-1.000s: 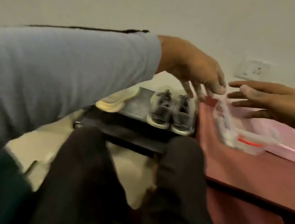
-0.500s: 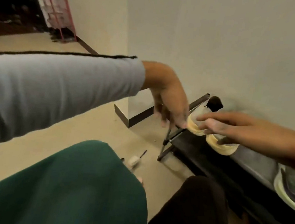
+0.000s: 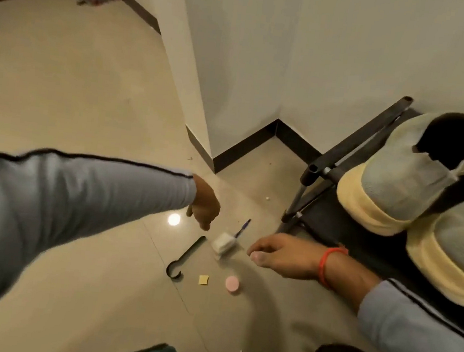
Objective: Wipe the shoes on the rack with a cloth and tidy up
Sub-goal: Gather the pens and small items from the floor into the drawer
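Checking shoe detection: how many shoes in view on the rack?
2. One grey knit shoe with a yellow sole at the black metal rack's left end, a second matching shoe beside it, cut off by the frame edge; more may lie out of view.

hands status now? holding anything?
Left hand: empty, fingers hang loosely above the white cloth.
Right hand: empty, fingers slightly bent, beside the cloth, no grip yet.

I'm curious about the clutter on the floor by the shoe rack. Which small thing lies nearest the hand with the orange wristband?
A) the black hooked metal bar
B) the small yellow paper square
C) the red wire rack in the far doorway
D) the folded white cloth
D: the folded white cloth lies on the beige floor tiles just off the fingertips of the right hand with the orange wristband, with a gap between them.
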